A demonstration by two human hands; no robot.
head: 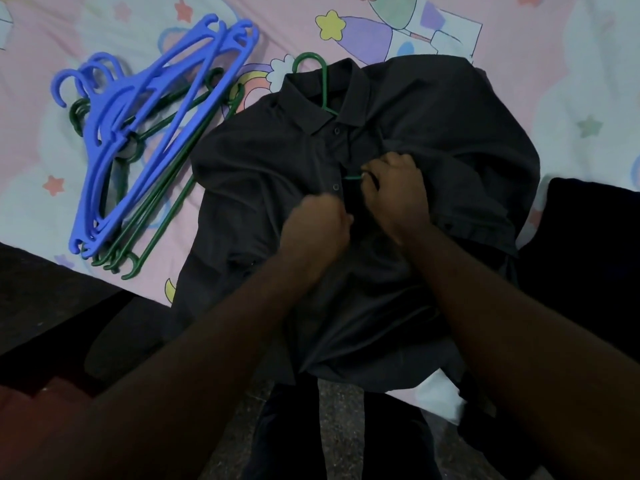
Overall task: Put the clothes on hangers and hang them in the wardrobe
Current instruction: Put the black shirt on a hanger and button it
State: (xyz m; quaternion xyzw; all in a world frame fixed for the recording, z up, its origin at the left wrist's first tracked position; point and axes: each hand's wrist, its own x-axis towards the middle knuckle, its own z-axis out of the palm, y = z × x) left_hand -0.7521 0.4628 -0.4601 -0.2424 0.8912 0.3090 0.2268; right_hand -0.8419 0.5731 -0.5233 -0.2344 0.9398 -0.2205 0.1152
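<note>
From the head view, we have a dark polo shirt flat on the bed, a green hanger already through its collar; our left hand bunches the front fabric, our right hand pinches placket and a green hanger bar; hanging in the wardrobe remains; spare hangers lie left, near the bed edge; open bedding lies right.
</note>
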